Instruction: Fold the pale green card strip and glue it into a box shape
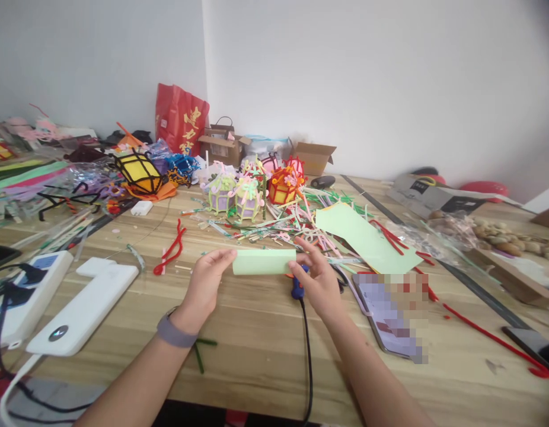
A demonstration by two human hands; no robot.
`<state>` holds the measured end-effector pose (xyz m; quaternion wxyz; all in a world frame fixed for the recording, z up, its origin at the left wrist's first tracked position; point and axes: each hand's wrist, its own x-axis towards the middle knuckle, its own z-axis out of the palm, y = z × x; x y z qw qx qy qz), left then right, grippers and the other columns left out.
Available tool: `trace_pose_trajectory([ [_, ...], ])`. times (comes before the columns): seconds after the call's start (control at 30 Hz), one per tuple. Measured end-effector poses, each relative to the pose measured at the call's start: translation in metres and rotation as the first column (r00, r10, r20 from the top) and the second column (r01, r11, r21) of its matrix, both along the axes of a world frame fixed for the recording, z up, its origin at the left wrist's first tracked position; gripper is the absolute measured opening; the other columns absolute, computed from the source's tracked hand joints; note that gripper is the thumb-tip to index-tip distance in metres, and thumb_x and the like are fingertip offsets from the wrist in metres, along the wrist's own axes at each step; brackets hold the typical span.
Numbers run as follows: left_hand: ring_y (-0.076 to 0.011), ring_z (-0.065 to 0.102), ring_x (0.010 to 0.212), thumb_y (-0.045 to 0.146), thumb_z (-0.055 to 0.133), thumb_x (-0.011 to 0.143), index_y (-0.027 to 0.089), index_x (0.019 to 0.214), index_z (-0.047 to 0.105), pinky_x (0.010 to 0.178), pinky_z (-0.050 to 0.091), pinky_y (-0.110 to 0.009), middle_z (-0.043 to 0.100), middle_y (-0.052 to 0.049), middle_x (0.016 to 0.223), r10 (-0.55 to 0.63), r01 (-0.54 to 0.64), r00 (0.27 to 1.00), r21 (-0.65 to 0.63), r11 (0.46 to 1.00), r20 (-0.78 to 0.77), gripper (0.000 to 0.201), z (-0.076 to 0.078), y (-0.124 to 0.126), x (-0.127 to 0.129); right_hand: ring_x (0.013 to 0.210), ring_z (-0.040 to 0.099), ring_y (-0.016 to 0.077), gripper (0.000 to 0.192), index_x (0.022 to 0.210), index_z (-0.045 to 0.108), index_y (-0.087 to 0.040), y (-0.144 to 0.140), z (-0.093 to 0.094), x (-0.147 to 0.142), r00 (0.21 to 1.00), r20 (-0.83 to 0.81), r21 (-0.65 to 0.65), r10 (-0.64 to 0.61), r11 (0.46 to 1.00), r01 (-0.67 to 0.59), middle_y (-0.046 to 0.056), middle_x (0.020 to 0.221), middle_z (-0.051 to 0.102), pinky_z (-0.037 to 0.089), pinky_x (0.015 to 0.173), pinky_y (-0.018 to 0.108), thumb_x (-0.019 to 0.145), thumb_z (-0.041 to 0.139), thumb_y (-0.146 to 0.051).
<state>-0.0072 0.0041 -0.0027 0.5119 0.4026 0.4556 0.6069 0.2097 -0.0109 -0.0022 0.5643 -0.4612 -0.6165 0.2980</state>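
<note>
Head view: left hand (pixel 206 283) and right hand (pixel 316 277) pinch opposite ends of a folded light-green paper strip (pixel 264 261) above the wooden table (pixel 257 350), near a phone (pixel 392 317).

Yellow characters on red bag (pixel 181 120)

Matt green paper strip (pixel 264 261), wood-grain table (pixel 257 356)

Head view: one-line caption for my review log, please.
Both hands, left hand and right hand, hold a folded pale green paper strip above a wooden table strewn with pipe cleaners and small lanterns.
</note>
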Motion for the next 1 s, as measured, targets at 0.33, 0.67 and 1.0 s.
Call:
trace_pose_trajectory([
  [0.33,-0.0241,0.065,0.085,0.053,0.072,0.068,0.017,0.079,0.074,0.083,0.046,-0.035,0.075,-0.007,0.082,-0.126,0.128,0.987,0.015,0.992,-0.102,0.038,0.001,-0.005,0.001,0.073,0.057,0.0171,0.025,0.099,0.073,-0.026,0.003,-0.009,0.004,0.989,-0.04,0.01,-0.143,0.99,0.144,0.002,0.081,0.067,0.044,0.068,0.031,0.079,0.067,-0.04],
  [0.67,-0.0201,0.061,0.079,0.042,0.075,0.065,0.017,0.079,0.072,0.077,0.044,-0.032,0.072,-0.005,0.082,-0.018,0.027,0.973,0.037,0.999,-0.231,0.029,-0.005,-0.003,0.0,0.076,0.06,0.0185,0.025,0.093,0.073,-0.025,0.004,-0.006,0.004,0.991,-0.031,-0.032,-0.128,0.991,0.127,0.003,0.084,0.07,0.046,0.07,0.032,0.074,0.071,-0.041],
  [1.0,-0.0187,0.062,0.081,0.041,0.072,0.072,0.019,0.092,0.07,0.074,0.045,-0.03,0.071,-0.004,0.091,0.133,-0.075,0.934,0.184,0.98,-0.331,0.03,-0.008,-0.004,-0.001,0.083,0.065,0.0209,0.018,0.09,0.075,-0.026,-0.001,-0.001,0.002,0.983,0.078,0.078,-0.169,0.984,0.162,0.003,0.087,0.073,0.048,0.08,0.036,0.077,0.067,-0.036],
])
